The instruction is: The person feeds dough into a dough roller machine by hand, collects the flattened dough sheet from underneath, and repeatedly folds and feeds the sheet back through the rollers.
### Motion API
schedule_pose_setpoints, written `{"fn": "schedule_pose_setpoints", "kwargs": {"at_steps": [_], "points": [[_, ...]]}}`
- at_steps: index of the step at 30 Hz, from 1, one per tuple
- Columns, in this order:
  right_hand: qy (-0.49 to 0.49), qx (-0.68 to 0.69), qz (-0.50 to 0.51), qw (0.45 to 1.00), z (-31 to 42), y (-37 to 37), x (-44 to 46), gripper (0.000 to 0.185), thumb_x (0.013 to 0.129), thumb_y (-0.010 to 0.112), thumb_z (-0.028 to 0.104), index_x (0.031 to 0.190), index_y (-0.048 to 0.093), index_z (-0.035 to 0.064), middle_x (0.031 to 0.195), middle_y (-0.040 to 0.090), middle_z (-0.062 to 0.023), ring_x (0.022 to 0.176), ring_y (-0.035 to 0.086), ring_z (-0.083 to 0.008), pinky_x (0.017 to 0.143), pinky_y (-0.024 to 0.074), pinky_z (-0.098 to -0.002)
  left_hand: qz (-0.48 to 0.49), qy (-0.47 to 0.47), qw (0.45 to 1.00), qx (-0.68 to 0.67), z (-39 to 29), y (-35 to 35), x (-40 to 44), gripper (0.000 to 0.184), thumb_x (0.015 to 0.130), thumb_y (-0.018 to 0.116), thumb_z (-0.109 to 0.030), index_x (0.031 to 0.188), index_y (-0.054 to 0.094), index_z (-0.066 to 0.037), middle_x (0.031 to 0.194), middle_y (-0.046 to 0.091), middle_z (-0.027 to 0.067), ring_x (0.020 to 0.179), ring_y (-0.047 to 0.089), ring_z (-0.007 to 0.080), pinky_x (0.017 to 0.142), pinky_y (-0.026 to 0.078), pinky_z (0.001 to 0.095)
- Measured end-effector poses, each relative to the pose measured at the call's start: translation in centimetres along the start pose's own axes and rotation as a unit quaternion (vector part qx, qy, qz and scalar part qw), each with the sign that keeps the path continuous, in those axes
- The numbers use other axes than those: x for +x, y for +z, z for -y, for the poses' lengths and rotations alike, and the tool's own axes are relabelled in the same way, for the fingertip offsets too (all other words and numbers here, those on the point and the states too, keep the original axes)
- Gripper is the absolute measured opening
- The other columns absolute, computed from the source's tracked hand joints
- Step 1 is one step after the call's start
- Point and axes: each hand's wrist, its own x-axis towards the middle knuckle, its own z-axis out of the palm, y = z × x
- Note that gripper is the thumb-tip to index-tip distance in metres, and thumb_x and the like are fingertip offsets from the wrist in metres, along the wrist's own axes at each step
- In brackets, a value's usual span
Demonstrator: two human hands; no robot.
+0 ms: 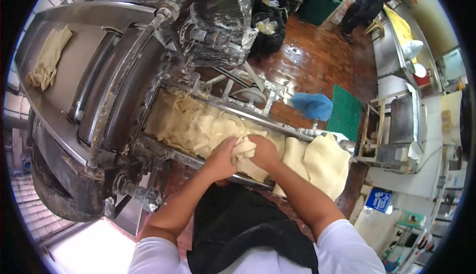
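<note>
A folded piece of dough is between my two hands, above a long metal tray. My left hand closes on its left side, and my right hand grips it from the right. Below them, loose scraps of dough fill the tray. To the right of my right hand, a smooth sheet of dough drapes over the tray's end. Some of my fingertips are hidden by the dough.
A dough roller machine stands at the left, with another dough piece on its metal plate. Behind are a black bag, a green bin, a blue cloth and a green mat. Another person stands at the far counter.
</note>
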Motion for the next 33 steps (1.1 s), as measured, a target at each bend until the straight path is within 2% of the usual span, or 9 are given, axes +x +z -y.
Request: {"fn": "schedule_pose_setpoints", "kwargs": {"at_steps": [3,5,8,13,22,25,27,30,33], "points": [[-0.052,-0.047,-0.045,0.996,-1.2,-1.2,-1.1,0.044,0.068,0.073,0.027,0.107,0.064,0.0087,0.106,0.064,-0.0134,0.099,0.061,-0.0335,0.083,0.0498,-0.0403,-0.078,0.072,0.989,0.098,3.0,0.9,0.5,0.076,0.071,0.070,-0.014,0.139,0.036,-0.006,0.141,0.038,0.0219,0.132,0.035,0.0384,0.107,0.033,0.0445],[-0.084,-0.059,0.033,0.994,-1.3,-2.8,-2.1,0.043,0.066,0.073,0.021,0.107,0.065,0.0088,0.107,0.064,-0.0117,0.099,0.061,-0.0321,0.082,0.0500,-0.0395,0.043,0.048,0.971,0.228,3.1,0.9,1.9,0.086,0.068,0.074,-0.015,0.143,0.032,-0.009,0.147,0.031,0.0214,0.136,0.028,0.0415,0.110,0.028,0.0479],[-0.084,-0.153,0.159,0.972,0.7,-7.3,-4.2,0.045,0.061,0.072,0.016,0.106,0.065,0.0103,0.106,0.064,-0.0095,0.098,0.061,-0.0310,0.082,0.0504,-0.0390,0.054,0.022,0.972,0.229,5.7,3.9,3.1,0.084,0.067,0.079,-0.021,0.139,0.038,-0.012,0.146,0.032,0.0205,0.136,0.028,0.0404,0.109,0.028,0.0515],[-0.040,-0.173,0.177,0.968,0.8,-11.8,-7.6,0.044,0.059,0.072,0.012,0.102,0.066,0.0122,0.102,0.064,-0.0079,0.094,0.061,-0.0309,0.080,0.0510,-0.0382,0.049,-0.025,0.973,0.222,6.2,5.6,3.3,0.078,0.067,0.080,-0.031,0.135,0.045,-0.019,0.147,0.032,0.0165,0.136,0.029,0.0374,0.109,0.028,0.0515],[-0.048,0.092,0.052,0.993,3.7,-22.6,-12.2,0.031,0.061,0.079,0.015,0.086,0.066,0.0026,0.089,0.066,-0.0122,0.082,0.064,-0.0260,0.076,0.0496,-0.0344,0.037,-0.026,0.982,0.185,5.5,5.5,3.9,0.080,0.066,0.080,-0.031,0.136,0.043,-0.017,0.146,0.033,0.0176,0.136,0.028,0.0386,0.109,0.027,0.0513],[-0.075,0.102,0.029,0.992,5.0,-24.3,-12.7,0.031,0.062,0.079,0.017,0.086,0.067,0.0019,0.089,0.067,-0.0119,0.082,0.064,-0.0238,0.075,0.0496,-0.0339,0.038,-0.100,0.964,0.243,1.7,7.0,4.2,0.071,0.072,0.075,-0.032,0.134,0.044,-0.017,0.146,0.033,0.0152,0.137,0.027,0.0371,0.110,0.024,0.0526],[-0.078,0.087,0.026,0.993,5.8,-24.5,-12.7,0.033,0.060,0.080,0.019,0.085,0.067,0.0018,0.088,0.067,-0.0115,0.081,0.064,-0.0233,0.075,0.0496,-0.0331,-0.117,0.167,0.956,0.211,-0.6,9.5,4.0,0.054,0.075,0.070,-0.028,0.125,0.055,-0.013,0.143,0.037,0.0163,0.135,0.029,0.0365,0.109,0.025,0.0536],[-0.061,0.081,0.011,0.995,7.0,-24.4,-13.0,0.030,0.061,0.076,0.020,0.084,0.068,0.0016,0.087,0.067,-0.0116,0.080,0.064,-0.0240,0.075,0.0495,-0.0333,0.060,0.113,0.958,0.256,-1.0,11.1,5.4,0.038,0.076,0.067,-0.027,0.111,0.064,-0.011,0.139,0.043,0.0177,0.134,0.032,0.0356,0.106,0.027,0.0544],[-0.123,0.054,-0.026,0.991,7.3,-24.9,-13.9,0.024,0.066,0.068,0.020,0.081,0.068,0.0011,0.082,0.067,-0.0129,0.078,0.064,-0.0230,0.072,0.0488,-0.0324,0.055,0.008,0.958,0.281,0.7,8.9,5.5,0.033,0.077,0.068,-0.028,0.106,0.067,-0.012,0.140,0.043,0.0166,0.131,0.037,0.0366,0.105,0.031,0.0534]]}}
